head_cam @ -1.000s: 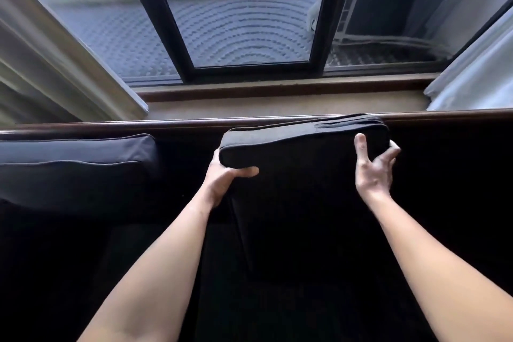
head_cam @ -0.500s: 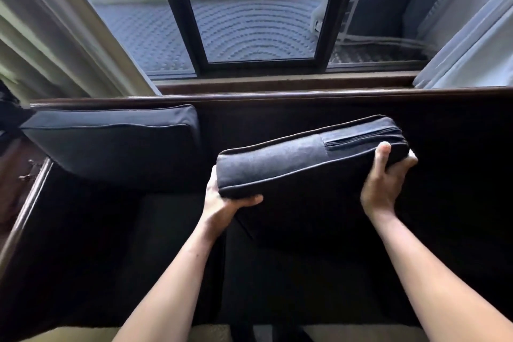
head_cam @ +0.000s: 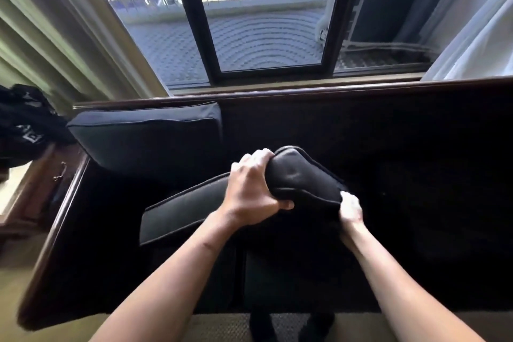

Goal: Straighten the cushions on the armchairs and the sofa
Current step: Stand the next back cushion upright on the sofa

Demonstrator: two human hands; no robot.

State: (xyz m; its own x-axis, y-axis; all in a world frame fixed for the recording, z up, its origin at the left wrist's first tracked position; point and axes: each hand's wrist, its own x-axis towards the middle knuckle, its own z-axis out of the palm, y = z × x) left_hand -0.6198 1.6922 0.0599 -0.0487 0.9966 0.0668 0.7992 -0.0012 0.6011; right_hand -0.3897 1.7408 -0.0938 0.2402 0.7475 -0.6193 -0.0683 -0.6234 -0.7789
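I hold a dark back cushion (head_cam: 183, 211) above the seat of the dark sofa (head_cam: 416, 175). It is tilted, its left end low and its right end raised. My left hand (head_cam: 251, 189) grips its upper edge near the right end, fingers curled over the top. My right hand (head_cam: 350, 207) holds the cushion's right end from below, partly hidden in shadow. A second dark back cushion (head_cam: 150, 136) leans upright against the sofa back at the left.
The sofa's wooden frame (head_cam: 63, 203) runs along the left side and across the back. Behind it are a dark-framed window (head_cam: 266, 69) and curtains (head_cam: 55, 36). A black bag (head_cam: 25, 125) sits on a wooden side table at the far left.
The cushion has come away from the sofa back and swung down, its left end dropping. My left hand shifted from its left end to the top near the right end. My view has pulled back.
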